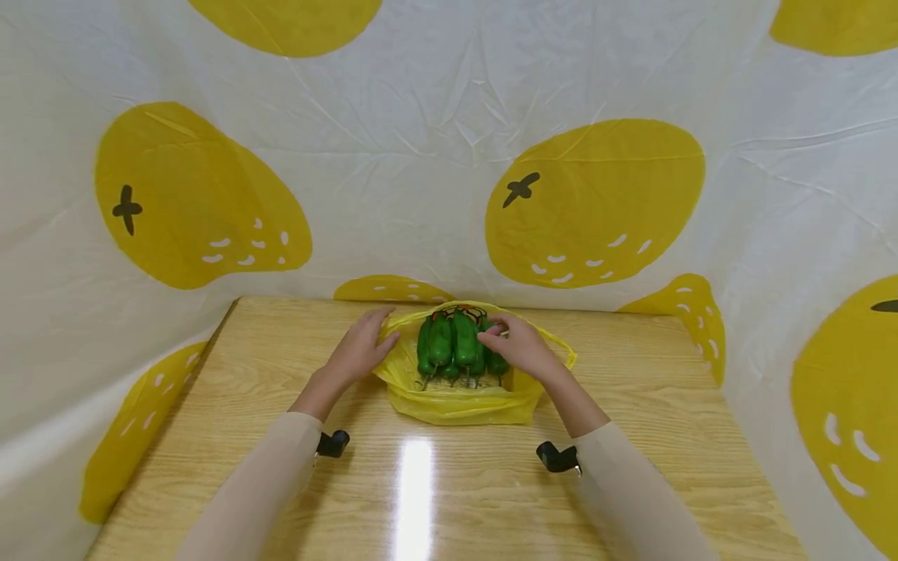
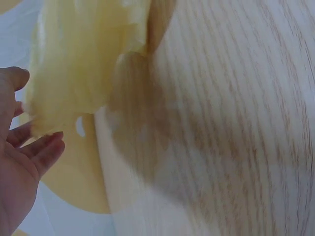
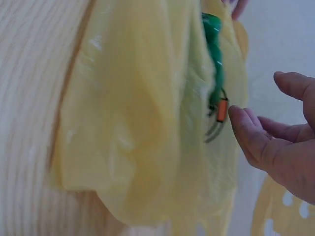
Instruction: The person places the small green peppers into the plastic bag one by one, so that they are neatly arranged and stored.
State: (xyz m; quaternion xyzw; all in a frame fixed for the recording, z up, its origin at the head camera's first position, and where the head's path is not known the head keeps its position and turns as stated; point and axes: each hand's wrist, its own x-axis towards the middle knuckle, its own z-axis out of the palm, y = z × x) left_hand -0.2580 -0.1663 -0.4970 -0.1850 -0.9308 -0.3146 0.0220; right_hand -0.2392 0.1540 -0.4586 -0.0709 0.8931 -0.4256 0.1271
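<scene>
A yellow plastic bag (image 1: 456, 405) lies open on the wooden table (image 1: 421, 506), with several green peppers (image 1: 452, 343) on dark wire stems inside it. My left hand (image 1: 384, 329) rests with straight fingers on the bag's left rim. In the left wrist view the left hand (image 2: 39, 109) is spread beside the bag's thin edge (image 2: 83, 59). My right hand (image 1: 494, 332) hovers over the peppers at the right rim. From the right wrist, the right hand (image 3: 256, 96) is loosely curved and holds nothing, close to an orange-tipped wire (image 3: 221, 109) and a pepper (image 3: 212, 29) in the bag (image 3: 138, 123).
White sheeting printed with big yellow fruit (image 1: 592, 202) walls the table at the back and both sides. Bare wood lies in front of the bag, with a bright glare strip (image 1: 415, 483). Small black wrist mounts (image 1: 557, 456) sit on both forearms.
</scene>
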